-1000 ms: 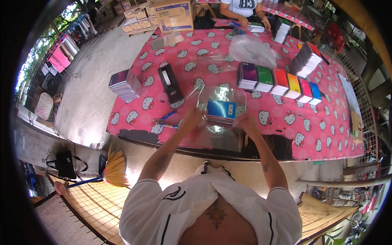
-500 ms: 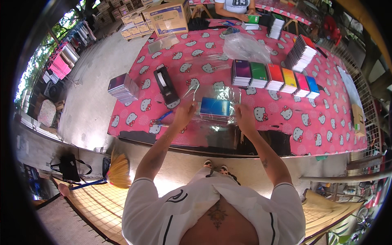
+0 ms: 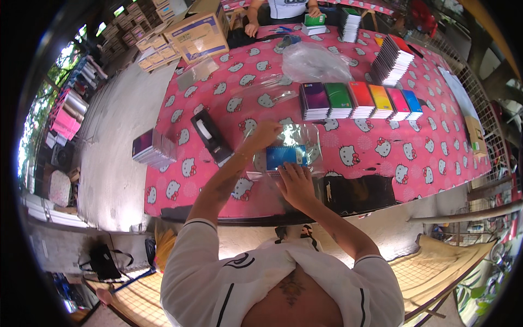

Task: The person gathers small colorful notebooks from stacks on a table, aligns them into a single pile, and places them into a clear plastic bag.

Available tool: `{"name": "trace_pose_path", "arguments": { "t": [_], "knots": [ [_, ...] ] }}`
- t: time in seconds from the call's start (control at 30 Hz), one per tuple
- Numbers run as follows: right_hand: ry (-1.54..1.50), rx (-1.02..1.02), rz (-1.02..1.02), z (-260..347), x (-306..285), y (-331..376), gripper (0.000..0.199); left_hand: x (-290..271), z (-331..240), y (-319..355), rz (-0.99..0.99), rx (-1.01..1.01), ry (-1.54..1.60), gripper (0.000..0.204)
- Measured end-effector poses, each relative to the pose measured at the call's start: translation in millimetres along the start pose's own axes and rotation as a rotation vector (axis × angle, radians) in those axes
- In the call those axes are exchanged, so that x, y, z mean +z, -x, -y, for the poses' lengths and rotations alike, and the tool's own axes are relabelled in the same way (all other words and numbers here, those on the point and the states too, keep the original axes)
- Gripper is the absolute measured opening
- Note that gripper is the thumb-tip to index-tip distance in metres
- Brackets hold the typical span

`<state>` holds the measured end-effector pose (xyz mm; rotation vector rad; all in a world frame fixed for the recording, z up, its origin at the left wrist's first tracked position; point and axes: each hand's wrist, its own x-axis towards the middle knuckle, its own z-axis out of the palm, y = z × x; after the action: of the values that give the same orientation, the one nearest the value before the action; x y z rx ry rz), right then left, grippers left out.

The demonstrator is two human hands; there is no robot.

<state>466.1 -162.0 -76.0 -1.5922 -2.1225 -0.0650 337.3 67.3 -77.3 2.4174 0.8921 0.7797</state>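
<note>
Pinching the crinkly clear plastic bag (image 3: 297, 143) at its top edge, the left hand (image 3: 265, 132) holds it near the tabletop's (image 3: 436, 158) six o'clock edge; the right hand (image 3: 296, 182) presses flat on the blue notebook (image 3: 286, 156) inside. Open cloth lies toward three o'clock.

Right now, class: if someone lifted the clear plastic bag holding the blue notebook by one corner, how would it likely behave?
The clear plastic bag looks thin and crinkled, so it would probably flop. Its glossy film may be slippery. The blue notebook inside would likely slide toward the low end, where the right hand now presses.
</note>
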Motion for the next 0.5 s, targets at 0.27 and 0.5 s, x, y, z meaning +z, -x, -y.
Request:
{"name": "trace_pose_path", "arguments": {
  "t": [0.27,0.5],
  "knots": [
    [0.004,0.045,-0.030,-0.5,-0.1,1.2,0.050,17.7,10.7,-21.1,0.187,0.166,-0.370,0.013],
    [-0.018,0.044,-0.037,5.2,-2.2,1.3,0.050,14.6,15.7,-24.3,0.191,0.032,-0.242,0.020]
  ]
}}
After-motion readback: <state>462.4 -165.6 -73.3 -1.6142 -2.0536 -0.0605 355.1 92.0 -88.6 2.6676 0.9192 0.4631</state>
